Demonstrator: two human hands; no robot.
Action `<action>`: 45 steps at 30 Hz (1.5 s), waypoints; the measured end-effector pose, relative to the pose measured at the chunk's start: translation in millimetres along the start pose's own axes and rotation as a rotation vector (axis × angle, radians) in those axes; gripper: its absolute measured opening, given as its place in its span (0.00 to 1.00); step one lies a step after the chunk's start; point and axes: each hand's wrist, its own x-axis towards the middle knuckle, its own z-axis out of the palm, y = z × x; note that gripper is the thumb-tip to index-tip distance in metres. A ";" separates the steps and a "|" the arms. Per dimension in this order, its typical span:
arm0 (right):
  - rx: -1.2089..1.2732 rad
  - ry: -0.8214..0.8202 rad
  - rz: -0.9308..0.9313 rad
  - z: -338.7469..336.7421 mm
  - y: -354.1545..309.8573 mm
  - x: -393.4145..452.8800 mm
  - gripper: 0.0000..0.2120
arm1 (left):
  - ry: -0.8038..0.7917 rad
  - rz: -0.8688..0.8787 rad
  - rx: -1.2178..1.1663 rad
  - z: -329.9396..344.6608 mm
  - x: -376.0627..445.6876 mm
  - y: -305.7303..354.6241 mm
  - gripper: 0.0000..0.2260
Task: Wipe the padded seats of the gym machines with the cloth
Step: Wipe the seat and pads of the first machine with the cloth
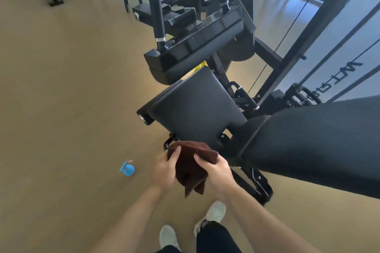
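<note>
Both hands hold dark brown cloth [191, 165] in air, just in front of near edge of padded seat [195, 107], not touching pad. Left hand [164, 167] grips cloth's left side, fingers curled over top fold. Right hand [216, 170] grips right side, fingers wrapped over cloth edge. Cloth bunched, loose corner hanging down between wrists. Long black pad [314, 148] to right of seat. Blue spray bottle [128, 169] on tan floor [61, 109], left of hands. Pale shoes [213, 212] below.
</note>
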 end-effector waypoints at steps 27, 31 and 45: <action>-0.274 -0.086 -0.180 -20.2 -74.8 265.6 0.05 | 0.297 0.081 0.417 31.7 230.8 38.1 0.07; -0.420 -0.111 -0.025 -18.7 0.2 303.2 0.05 | 0.202 -0.069 0.546 24.2 276.7 -31.5 0.12; -0.766 0.228 -0.446 29.7 46.3 380.8 0.35 | 0.452 0.404 0.593 -7.8 392.8 -33.7 0.16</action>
